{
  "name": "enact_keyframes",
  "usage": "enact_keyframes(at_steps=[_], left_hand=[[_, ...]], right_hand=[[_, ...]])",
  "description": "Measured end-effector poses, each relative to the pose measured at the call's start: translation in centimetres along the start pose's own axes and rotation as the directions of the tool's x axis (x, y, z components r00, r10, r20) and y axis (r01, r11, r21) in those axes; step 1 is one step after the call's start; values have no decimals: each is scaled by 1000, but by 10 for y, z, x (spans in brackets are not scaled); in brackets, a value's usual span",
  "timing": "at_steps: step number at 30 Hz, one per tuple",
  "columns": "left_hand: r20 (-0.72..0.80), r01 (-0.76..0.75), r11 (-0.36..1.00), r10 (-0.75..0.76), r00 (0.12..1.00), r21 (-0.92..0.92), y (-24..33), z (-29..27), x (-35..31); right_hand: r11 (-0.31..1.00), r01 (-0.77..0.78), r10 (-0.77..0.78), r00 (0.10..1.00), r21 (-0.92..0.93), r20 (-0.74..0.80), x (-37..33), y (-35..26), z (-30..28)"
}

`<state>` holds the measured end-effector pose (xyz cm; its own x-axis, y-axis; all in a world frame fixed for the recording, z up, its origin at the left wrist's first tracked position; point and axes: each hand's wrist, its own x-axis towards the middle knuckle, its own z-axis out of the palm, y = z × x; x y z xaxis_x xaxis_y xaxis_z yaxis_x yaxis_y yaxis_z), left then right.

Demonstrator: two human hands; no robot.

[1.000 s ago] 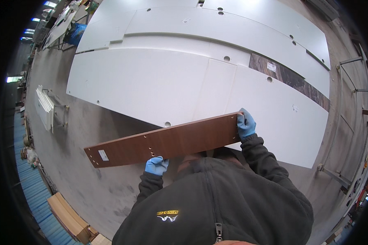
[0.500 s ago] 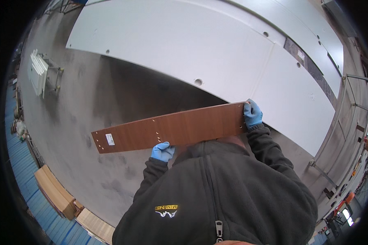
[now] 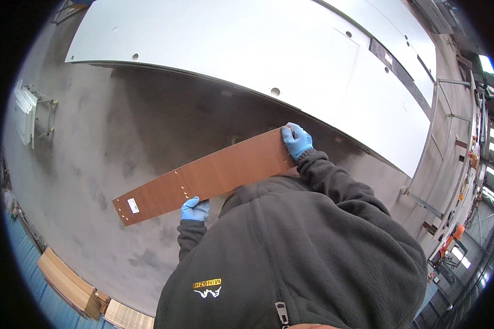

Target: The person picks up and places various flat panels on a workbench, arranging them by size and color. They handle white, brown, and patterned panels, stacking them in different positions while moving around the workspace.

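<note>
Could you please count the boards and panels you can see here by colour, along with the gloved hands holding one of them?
Brown board, held at its right end by the right hand and from below by the left hand: 1
Large white panels lying on the floor, as far as the seams show: 3
Blue-gloved hands: 2
Total: 6

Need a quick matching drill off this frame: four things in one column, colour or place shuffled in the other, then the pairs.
1. wooden board
2. left hand
3. right hand
4. large panels

a. white, lying on the floor
b. grips the board's right end
c. brown, with a small white label
d. under the board's lower edge

Pairs: 1-c, 2-d, 3-b, 4-a
</note>
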<state>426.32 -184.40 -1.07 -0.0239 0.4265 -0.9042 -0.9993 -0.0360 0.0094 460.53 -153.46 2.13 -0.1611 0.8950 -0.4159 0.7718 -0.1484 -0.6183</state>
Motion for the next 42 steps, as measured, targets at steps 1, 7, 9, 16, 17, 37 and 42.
enact_keyframes(at_steps=[1, 7, 9, 16, 17, 37, 42], left_hand=[[-5, -12, 1000, 12, 1000, 4, 2, 0, 1], [-15, -62, 998, 62, 998, -2, 2, 3, 9], [-10, -60, 998, 60, 998, 4, 4, 4, 11], [4, -64, 996, 64, 998, 64, 13, 19, -1], [23, -88, 993, 87, 996, 83, 14, 23, -3], [164, -23, 991, 45, 985, -132, 151, 65, -24], [156, -16, 989, 39, 987, -147, 283, 79, -40]], right_hand=[[1000, -1, 1, 1000, -13, -11, 0, -1, 2], [986, 151, -153, 988, -71, -27, 16, 1, -5], [932, 228, -271, 955, -283, -121, 35, 12, -18], [649, 207, -301, 954, -732, 2, 115, 74, -14], [597, 169, -269, 963, -784, 3, 124, 82, -5], [544, -115, -34, 987, -831, -159, 141, 78, 27], [354, -471, 367, 864, -808, -343, 138, -48, 60]])
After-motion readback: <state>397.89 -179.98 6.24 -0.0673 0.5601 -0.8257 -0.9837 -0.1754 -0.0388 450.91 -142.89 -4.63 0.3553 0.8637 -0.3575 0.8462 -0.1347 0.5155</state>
